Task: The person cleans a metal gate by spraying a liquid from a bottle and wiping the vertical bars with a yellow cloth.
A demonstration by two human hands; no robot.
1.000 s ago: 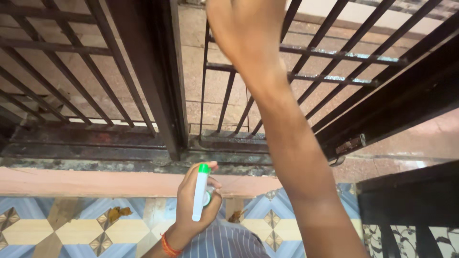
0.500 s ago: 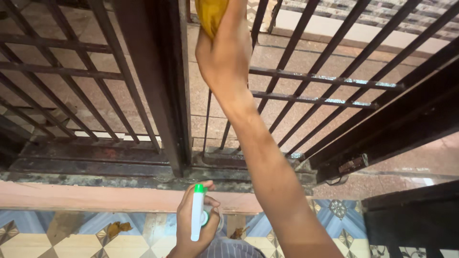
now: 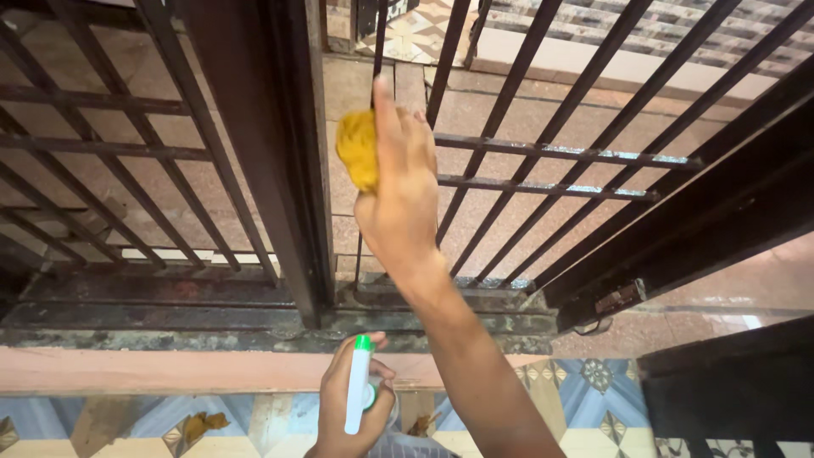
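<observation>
hiding behind right hand [image 3: 400, 191], yellow cloth [image 3: 357, 150] half shows.

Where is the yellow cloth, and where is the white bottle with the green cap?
yellow cloth [image 3: 357, 150], head view, on its bunched middle beside the thumb.
white bottle [image 3: 357, 392], head view, on the middle of its white body.

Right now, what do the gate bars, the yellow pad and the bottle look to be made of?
Gate bars: likely painted iron or steel, dark brown, thin and straight, with shiny wet streaks. Yellow pad in the right hand: looks like soft cloth or sponge, matte and bunched; which one is unclear. Bottle in the left hand: seemingly smooth white plastic with a green cap.
</observation>
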